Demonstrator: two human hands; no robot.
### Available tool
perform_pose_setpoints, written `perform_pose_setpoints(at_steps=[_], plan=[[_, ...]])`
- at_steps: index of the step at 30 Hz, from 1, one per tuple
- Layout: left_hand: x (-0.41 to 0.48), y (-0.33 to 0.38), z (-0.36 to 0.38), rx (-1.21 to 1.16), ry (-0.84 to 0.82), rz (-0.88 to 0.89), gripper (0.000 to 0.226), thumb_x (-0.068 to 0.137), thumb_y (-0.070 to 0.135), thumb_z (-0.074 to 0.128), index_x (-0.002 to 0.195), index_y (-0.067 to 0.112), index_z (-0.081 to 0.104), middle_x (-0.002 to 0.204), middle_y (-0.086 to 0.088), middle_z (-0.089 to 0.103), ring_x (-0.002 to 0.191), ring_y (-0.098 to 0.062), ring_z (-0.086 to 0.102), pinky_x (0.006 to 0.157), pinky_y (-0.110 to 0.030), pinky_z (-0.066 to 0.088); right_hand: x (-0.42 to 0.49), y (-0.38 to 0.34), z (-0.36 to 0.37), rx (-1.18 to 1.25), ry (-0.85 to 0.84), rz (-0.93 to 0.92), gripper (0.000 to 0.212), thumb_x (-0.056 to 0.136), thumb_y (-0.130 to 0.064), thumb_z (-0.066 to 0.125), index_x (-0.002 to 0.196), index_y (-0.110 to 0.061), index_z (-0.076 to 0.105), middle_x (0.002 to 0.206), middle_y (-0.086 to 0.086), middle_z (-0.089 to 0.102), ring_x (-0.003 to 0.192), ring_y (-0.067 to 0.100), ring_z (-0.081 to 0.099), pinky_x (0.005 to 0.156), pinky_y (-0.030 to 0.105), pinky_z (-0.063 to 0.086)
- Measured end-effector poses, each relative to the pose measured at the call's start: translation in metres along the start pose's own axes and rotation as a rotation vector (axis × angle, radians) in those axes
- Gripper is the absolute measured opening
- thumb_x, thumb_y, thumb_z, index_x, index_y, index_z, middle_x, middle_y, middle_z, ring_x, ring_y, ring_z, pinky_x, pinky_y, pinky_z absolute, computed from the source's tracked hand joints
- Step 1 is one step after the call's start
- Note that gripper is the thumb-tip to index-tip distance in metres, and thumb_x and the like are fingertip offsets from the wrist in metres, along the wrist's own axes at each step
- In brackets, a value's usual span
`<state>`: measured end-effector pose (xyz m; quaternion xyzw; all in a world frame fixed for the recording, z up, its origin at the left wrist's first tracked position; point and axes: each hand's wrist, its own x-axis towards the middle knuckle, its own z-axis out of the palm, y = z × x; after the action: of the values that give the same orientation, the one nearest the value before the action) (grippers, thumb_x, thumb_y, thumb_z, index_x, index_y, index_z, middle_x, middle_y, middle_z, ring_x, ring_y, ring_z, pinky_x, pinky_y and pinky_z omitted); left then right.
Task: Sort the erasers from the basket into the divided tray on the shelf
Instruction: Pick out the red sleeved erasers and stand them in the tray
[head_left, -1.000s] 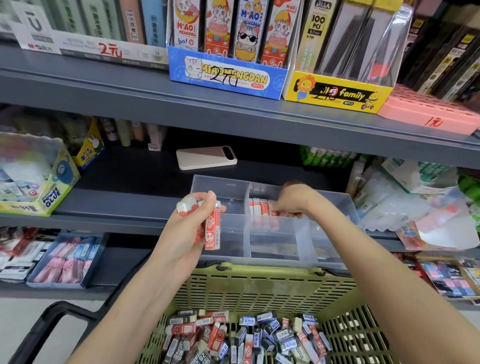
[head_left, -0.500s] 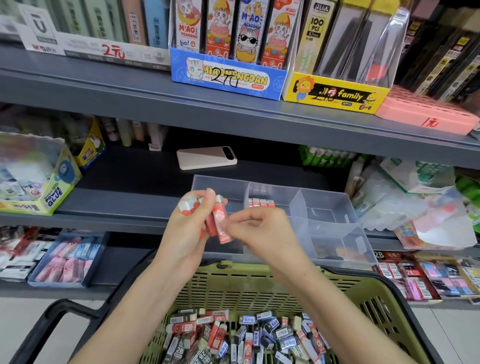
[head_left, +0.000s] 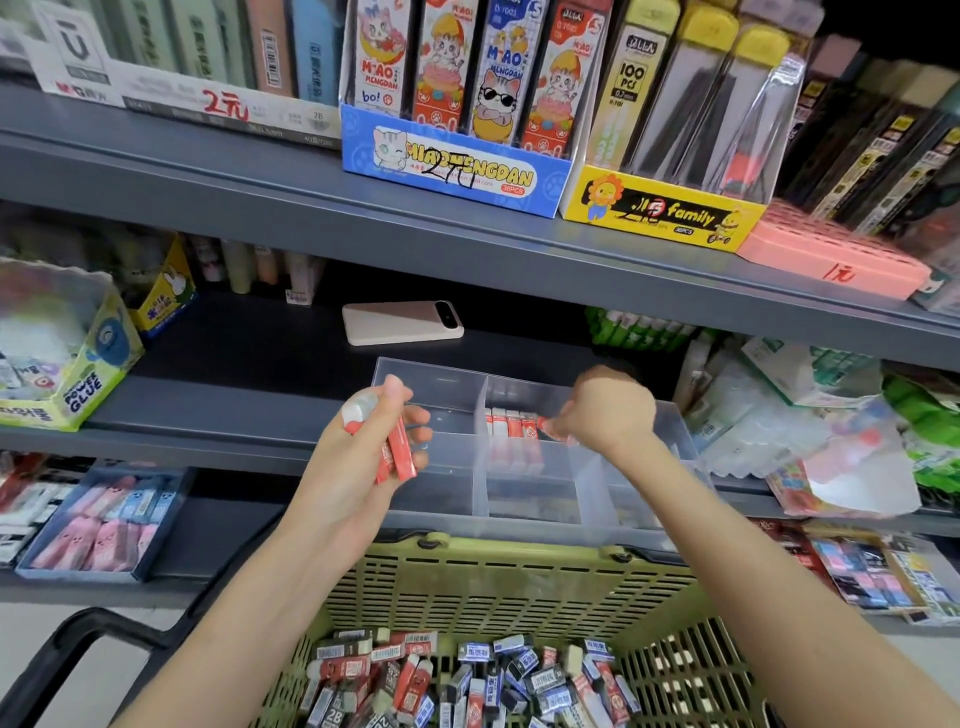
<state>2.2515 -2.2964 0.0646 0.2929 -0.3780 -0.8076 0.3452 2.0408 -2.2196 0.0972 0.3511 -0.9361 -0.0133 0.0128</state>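
Observation:
A clear divided tray (head_left: 431, 374) stands on the grey shelf (head_left: 234, 410), with a row of red erasers (head_left: 511, 423) upright in its middle back compartment. My right hand (head_left: 605, 410) reaches into that compartment and pinches one red eraser (head_left: 545, 425) at the row's right end. My left hand (head_left: 363, 452) hovers at the tray's left front and grips a small bunch of red erasers (head_left: 397, 452). Below, a green basket (head_left: 493, 577) holds several red-sleeved and blue-sleeved erasers (head_left: 467, 680).
A pale phone (head_left: 400, 322) lies on the shelf behind the tray. A glue box (head_left: 67, 384) stands at the left, plastic packets (head_left: 810, 431) crowd the right. The shelf above carries boxed pencil leads (head_left: 457, 130). The basket's black handle (head_left: 78, 649) juts out at lower left.
My right hand took a red eraser from the bunch in my left hand and carried it right into the tray's middle back compartment. The left hand stayed put.

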Motion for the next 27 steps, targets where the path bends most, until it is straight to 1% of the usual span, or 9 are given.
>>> perform_pose_setpoints(at_steps=[3,8,11,13,16,20,23,25,27], plan=[[0.000,0.001,0.000,-0.016,-0.008,-0.004,0.044,0.070,0.049,0.065,0.098,0.016,0.062,0.075,0.000,0.067,0.070,-0.011,0.065,0.057,-0.025,0.051,-0.001,-0.007,0.013,-0.008,-0.024,0.001,0.020,0.078,-0.020,0.061,0.095,-0.010,0.065,0.092,0.007,0.067,0.090,0.026,0.065,0.063,0.023,0.040],[0.000,0.006,-0.002,-0.171,-0.055,-0.034,0.029,0.077,0.030,0.065,0.100,0.012,0.062,0.079,-0.006,0.069,0.074,-0.018,0.068,0.059,-0.027,0.053,0.003,-0.006,0.006,-0.042,-0.170,-0.051,0.016,0.080,-0.021,0.057,0.090,-0.014,0.067,0.087,0.002,0.064,0.076,0.023,0.059,0.064,0.022,0.041],[0.000,0.007,-0.002,-0.262,-0.103,-0.048,0.025,0.080,0.017,0.061,0.103,0.007,0.057,0.088,-0.012,0.073,0.086,-0.026,0.071,0.065,-0.030,0.057,-0.008,-0.010,-0.010,-0.015,-0.073,-0.084,0.020,0.084,-0.025,0.055,0.093,-0.012,0.067,0.091,0.006,0.065,0.085,0.027,0.061,0.069,0.026,0.045],[0.001,0.007,-0.001,-0.322,-0.126,-0.058,0.031,0.078,0.015,0.061,0.106,0.004,0.053,0.100,-0.018,0.072,0.098,-0.031,0.069,0.073,-0.035,0.058,-0.026,-0.019,-0.022,0.244,0.060,-0.192,0.025,0.088,-0.033,0.055,0.080,-0.015,0.069,0.082,0.004,0.068,0.082,0.025,0.063,0.070,0.029,0.046],[0.001,0.007,0.001,-0.299,-0.147,-0.045,0.020,0.087,0.016,0.056,0.105,0.007,0.052,0.113,-0.016,0.069,0.106,-0.029,0.066,0.082,-0.037,0.057,-0.071,-0.049,-0.038,0.810,0.009,-0.406,0.022,0.078,-0.045,0.065,0.062,-0.029,0.067,0.064,-0.007,0.067,0.059,0.003,0.058,0.062,0.025,0.047],[-0.003,0.004,0.001,-0.158,-0.211,-0.018,0.018,0.093,0.020,0.049,0.107,0.010,0.054,0.118,-0.004,0.069,0.101,-0.018,0.068,0.073,-0.027,0.056,-0.095,-0.077,-0.032,0.782,-0.029,-0.400,0.017,0.073,-0.039,0.075,0.082,-0.027,0.070,0.058,-0.013,0.058,0.057,0.000,0.053,0.065,0.022,0.049],[-0.006,0.007,0.002,-0.173,-0.246,-0.007,0.024,0.086,0.021,0.052,0.106,0.008,0.056,0.119,-0.004,0.068,0.099,-0.020,0.069,0.069,-0.027,0.056,-0.090,-0.077,-0.030,0.901,-0.132,-0.288,0.021,0.075,-0.029,0.076,0.090,-0.017,0.070,0.069,-0.012,0.061,0.065,0.001,0.056,0.073,0.028,0.053],[-0.005,0.008,0.002,-0.162,-0.262,-0.004,0.024,0.085,0.022,0.053,0.104,0.010,0.060,0.121,-0.003,0.067,0.106,-0.023,0.067,0.073,-0.030,0.055,-0.088,-0.075,-0.031,0.998,-0.241,-0.278,0.019,0.075,-0.024,0.076,0.088,-0.012,0.070,0.072,-0.006,0.065,0.064,0.002,0.059,0.063,0.025,0.051],[-0.003,0.011,-0.001,-0.144,-0.268,0.030,0.022,0.086,0.025,0.056,0.100,0.014,0.068,0.123,-0.004,0.066,0.115,-0.023,0.062,0.082,-0.033,0.054,-0.082,-0.074,-0.033,1.137,-0.375,-0.276,0.008,0.076,-0.014,0.074,0.078,-0.007,0.071,0.061,-0.003,0.064,0.050,0.002,0.053,0.047,0.020,0.041]])
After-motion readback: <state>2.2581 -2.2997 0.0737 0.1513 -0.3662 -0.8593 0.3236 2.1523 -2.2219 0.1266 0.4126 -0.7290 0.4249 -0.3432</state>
